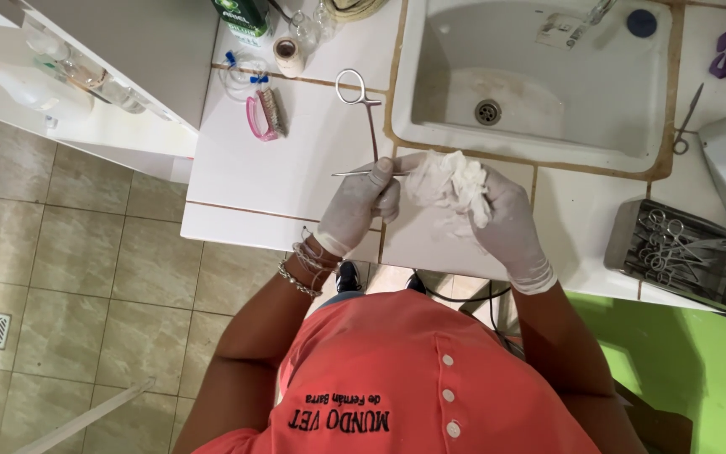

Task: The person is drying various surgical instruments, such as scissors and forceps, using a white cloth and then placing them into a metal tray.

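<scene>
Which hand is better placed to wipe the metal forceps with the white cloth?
The right hand, probably. It already holds the crumpled white cloth, right beside the left hand. The left hand pinches the forceps at the end opposite the rings, so it is better placed to steady them.

White sink [430, 92] beyond counter; pink brush [264, 115] left; metal instrument tray [623, 244] right.
</scene>
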